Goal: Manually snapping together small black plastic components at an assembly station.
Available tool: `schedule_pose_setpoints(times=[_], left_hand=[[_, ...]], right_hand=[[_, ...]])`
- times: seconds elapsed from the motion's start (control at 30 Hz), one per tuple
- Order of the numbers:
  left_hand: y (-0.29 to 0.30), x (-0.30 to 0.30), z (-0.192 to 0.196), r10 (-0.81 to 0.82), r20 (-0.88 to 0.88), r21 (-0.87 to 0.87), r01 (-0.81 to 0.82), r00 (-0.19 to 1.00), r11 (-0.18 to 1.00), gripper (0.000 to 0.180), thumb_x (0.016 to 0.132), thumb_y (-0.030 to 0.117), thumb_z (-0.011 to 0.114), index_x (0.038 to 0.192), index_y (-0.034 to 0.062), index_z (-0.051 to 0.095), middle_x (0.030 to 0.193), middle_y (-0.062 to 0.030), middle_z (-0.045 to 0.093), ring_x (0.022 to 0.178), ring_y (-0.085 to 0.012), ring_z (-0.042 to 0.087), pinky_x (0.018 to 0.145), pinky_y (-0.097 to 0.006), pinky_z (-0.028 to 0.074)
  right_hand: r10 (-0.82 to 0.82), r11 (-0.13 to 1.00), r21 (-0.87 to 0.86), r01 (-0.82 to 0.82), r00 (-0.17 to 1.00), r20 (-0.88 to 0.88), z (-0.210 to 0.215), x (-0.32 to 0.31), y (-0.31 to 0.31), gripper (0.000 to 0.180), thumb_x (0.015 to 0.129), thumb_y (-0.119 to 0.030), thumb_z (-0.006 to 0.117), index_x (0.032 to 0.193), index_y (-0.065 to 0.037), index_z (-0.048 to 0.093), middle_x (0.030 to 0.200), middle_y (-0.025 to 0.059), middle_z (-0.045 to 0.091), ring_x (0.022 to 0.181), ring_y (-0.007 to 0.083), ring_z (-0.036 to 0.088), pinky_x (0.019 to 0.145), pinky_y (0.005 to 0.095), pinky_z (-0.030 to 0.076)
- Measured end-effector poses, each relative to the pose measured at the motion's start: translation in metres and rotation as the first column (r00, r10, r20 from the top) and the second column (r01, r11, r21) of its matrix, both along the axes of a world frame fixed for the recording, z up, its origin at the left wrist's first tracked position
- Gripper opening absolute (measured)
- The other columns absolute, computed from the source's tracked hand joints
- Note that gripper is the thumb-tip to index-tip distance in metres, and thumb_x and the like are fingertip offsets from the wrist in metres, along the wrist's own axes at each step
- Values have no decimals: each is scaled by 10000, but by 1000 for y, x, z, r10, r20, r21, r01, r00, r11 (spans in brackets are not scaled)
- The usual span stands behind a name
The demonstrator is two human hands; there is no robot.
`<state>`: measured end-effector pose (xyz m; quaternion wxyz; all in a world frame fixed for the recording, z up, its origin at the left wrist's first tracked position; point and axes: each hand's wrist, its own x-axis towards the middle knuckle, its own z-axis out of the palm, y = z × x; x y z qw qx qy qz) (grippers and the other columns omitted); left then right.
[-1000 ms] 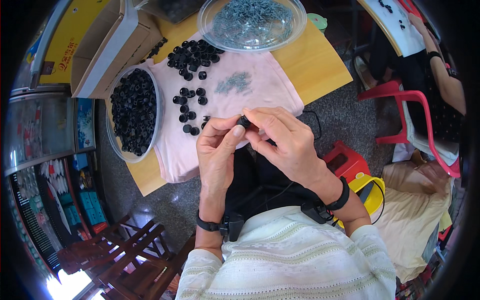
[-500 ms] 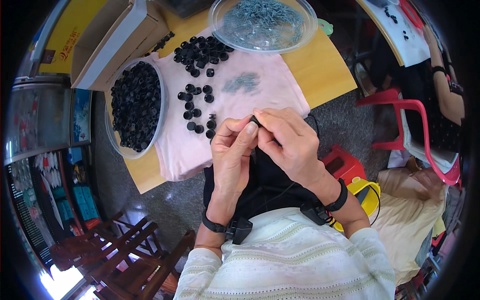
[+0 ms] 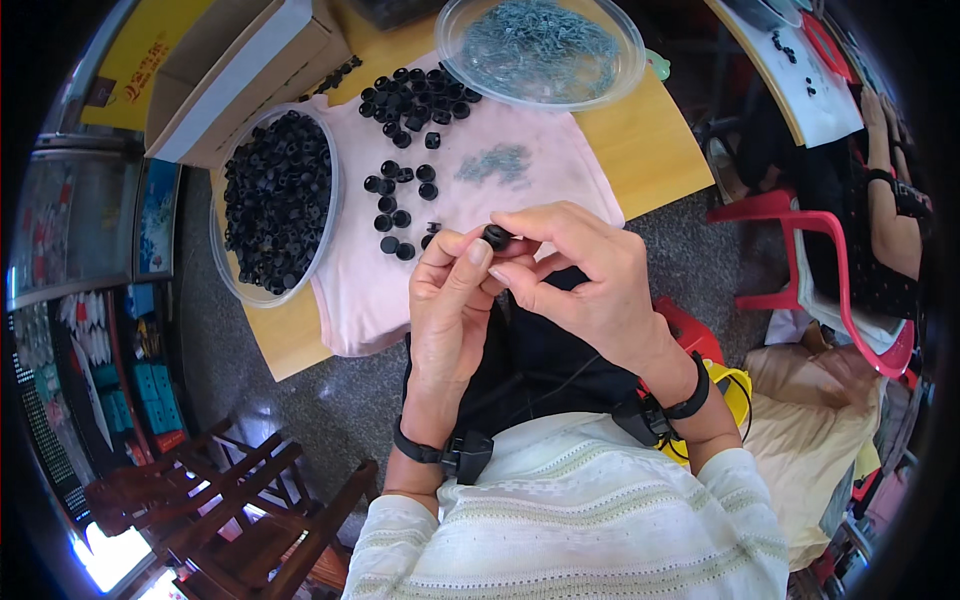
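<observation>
My left hand (image 3: 450, 305) pinches a small round black plastic cap (image 3: 495, 237) between thumb and fingers, above the near edge of the pink cloth (image 3: 540, 150). My right hand (image 3: 590, 275) is at the cap's right side, its thumb and index finger spread apart and the index tip close to the cap's top. Whether its other fingers touch the cap is hard to see. Beyond my hands, loose black caps (image 3: 400, 218) lie on the cloth, with a bigger cluster of caps (image 3: 415, 100) farther back. A small heap of thin grey metal pins (image 3: 495, 165) lies beside them.
A clear tub (image 3: 333, 215) full of black caps stands left, near an open cardboard box (image 3: 235, 85). A clear round tub (image 3: 640, 75) of grey pins stands at the back. Another person's arm (image 3: 880, 140) shows at right, near a red chair (image 3: 845, 250).
The right thumb and index finger have come apart, leaving the black cap visible in my left fingers. My hands have shifted slightly left, and the view has moved a little.
</observation>
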<state>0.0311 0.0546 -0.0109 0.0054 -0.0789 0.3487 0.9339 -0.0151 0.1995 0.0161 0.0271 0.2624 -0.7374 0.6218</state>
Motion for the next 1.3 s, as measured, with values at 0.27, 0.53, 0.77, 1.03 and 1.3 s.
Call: schedule_pose_setpoints(times=[0.27, 0.53, 0.77, 1.03, 1.3], left_hand=[[0, 1, 4, -22, 62, -1, 22, 998, 1000, 66, 963, 113, 572, 956, 51, 594, 998, -128, 689, 916, -207, 684, 841, -346, 554], [7, 6, 13, -5, 32, -69, 7, 999, 998, 32, 948, 77, 584, 940, 54, 605, 1001, -114, 688, 914, -186, 678, 835, -345, 557], [8, 6, 15, -38, 8, -6, 38, 999, 999, 32, 926, 36, 601, 953, 43, 617, 999, -110, 682, 917, -181, 663, 868, -348, 527], [17, 8, 11, 46, 35, -181, -39, 998, 983, 73, 902, 25, 645, 973, 10, 650, 999, -93, 676, 907, -147, 649, 836, -295, 529], [11, 7, 24, 68, -26, -246, -72, 997, 967, 149, 888, -15, 642, 1036, -5, 630, 1065, -110, 667, 948, -152, 649, 885, -306, 526]], right_hand=[[-62, 998, -22, 62, 998, -14, -4, 1, 2, 226, 779, 4, 709, 997, 25, 653, 900, 97, 658, 731, 145, 673, 604, 244, 575], [-31, 992, -118, 43, 994, 102, -2, 3, 8, 178, 781, -3, 702, 952, 9, 657, 868, 77, 660, 703, 142, 671, 589, 238, 570], [-62, 990, 98, 100, 941, -333, 5, -2, 12, 222, 687, 26, 707, 898, 3, 640, 820, 101, 630, 728, 217, 632, 601, 295, 529], [-110, 993, 6, 116, 962, -248, -18, 3, 14, 209, 724, 40, 689, 926, 6, 651, 877, 101, 645, 726, 194, 638, 580, 278, 524], [26, 974, -227, -5, 996, 87, -13, -3, 8, 228, 765, 38, 690, 986, -10, 662, 951, 81, 657, 780, 120, 651, 617, 229, 545]])
